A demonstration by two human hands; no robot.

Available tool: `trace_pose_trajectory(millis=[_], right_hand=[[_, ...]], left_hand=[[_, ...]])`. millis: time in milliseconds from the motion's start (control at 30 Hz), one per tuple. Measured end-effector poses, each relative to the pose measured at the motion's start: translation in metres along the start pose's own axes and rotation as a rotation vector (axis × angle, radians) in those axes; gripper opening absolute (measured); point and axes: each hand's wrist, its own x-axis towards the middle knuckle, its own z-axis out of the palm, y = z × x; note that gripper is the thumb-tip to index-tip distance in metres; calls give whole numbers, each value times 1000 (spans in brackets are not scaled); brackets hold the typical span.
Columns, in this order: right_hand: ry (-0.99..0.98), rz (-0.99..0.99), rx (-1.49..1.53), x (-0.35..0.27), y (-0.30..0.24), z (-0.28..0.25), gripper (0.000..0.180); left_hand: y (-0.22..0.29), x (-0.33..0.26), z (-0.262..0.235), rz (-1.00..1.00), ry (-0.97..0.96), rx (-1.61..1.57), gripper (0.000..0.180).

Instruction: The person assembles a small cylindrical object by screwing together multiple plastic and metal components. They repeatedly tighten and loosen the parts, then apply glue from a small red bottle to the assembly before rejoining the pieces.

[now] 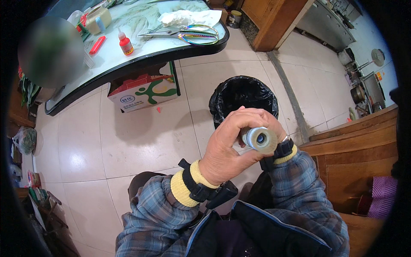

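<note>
Both hands are raised over the black-lined waste bin (pixel 243 97): the left hand (pixel 229 150) is wrapped around a pale threaded tube fitting (pixel 260 139), its open end facing the camera. The right hand (pixel 274 124), at three o'clock behind it, is mostly hidden, so I cannot tell its grasp. This looks like mid-handling; turning the fitting would need a steady counter-hold.

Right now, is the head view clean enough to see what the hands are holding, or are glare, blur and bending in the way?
Head view: the grey cylinder and left hand are sharp; a soft glare patch sits on the floor tiles; a blurred patch covers the upper left; the table edge bends; corners are black.
</note>
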Motion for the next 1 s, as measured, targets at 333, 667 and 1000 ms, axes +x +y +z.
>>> trace_pose_trajectory(millis=[333, 667, 1000], right_hand=[[341, -369, 67, 5, -6, -5, 50], [490, -260, -377, -10, -39, 14, 37], [516, -204, -558, -12, -48, 24, 34]], left_hand=[[9, 12, -27, -260, 30, -290, 43], [8, 16, -49, -428, -96, 116, 36], [6, 16, -54, -43, -167, 704, 39]])
